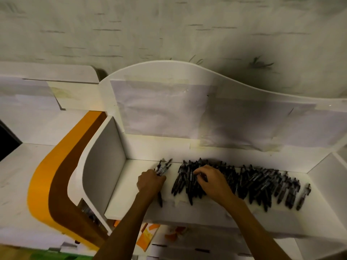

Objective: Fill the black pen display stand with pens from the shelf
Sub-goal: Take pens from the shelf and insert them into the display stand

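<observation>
Before you runs a white shelf [131, 186] whose right half is covered by a loose pile of black pens [259, 184]. Your right hand [212, 182] rests on that pile, fingers curled among the pens. Your left hand [151, 182], just left of it, is closed around a small bundle of pens [163, 168].

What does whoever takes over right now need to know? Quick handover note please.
Left hand: closed grip on a small bundle of pens, tips fanning up and away.
Right hand: fingers down in the pen pile, picking; grip state unclear.
Pile lies spread along the white shelf, mostly to the right of both hands.
The black display stand is not in view, so fill level is unknown.
Done: a few pens gathered. Left: collect more, carry them to the stand, load it.
</observation>
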The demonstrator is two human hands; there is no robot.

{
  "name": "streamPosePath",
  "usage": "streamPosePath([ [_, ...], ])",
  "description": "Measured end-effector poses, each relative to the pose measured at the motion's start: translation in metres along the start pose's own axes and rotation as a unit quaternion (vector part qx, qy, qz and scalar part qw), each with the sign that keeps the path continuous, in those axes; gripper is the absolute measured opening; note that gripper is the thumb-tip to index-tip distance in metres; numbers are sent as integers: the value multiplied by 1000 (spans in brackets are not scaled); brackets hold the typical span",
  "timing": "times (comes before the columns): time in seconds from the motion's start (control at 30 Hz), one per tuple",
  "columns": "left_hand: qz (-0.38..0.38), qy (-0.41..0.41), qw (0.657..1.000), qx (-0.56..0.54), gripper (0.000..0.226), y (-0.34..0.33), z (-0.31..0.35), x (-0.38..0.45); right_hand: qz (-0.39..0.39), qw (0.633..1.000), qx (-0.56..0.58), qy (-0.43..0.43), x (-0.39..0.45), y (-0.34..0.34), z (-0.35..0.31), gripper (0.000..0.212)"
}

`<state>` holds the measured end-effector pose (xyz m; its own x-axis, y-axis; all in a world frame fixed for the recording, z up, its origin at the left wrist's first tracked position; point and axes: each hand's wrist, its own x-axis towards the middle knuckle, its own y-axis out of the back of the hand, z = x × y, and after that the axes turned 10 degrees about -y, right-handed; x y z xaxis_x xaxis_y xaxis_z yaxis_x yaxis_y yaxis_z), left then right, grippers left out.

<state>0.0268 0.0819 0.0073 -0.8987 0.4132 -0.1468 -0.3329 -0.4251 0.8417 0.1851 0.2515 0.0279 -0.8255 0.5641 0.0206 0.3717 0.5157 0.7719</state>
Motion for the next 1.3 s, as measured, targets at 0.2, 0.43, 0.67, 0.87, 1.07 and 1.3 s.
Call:
streamPosePath([
  [0.2,68,-15,980,-185,14,1,-7,-8,4,1000,6,5,-1,-6,-3,21],
  [0.43,200,-153,895,-368,13,9,8,-12,5,1000,-2,10,-1,-12,-12,21],
  [0.67,187,-204,857,-435,32,-5,13,-10,12,1000,-22,13,1,-12,-15,20],
  [0.87,131,-132,895,-406,21,-27,-11,-3,21,999,-35,31,3,-8,-21,19],
  [1.07,108,-110,887,-435,37,-22,-10,7,19,999,-39,25,1,-3,-23,21],
  [1.3,116,-132,908,-379,11,-29,-15,4,19,999,-29,21,-6,-2,-23,21],
])
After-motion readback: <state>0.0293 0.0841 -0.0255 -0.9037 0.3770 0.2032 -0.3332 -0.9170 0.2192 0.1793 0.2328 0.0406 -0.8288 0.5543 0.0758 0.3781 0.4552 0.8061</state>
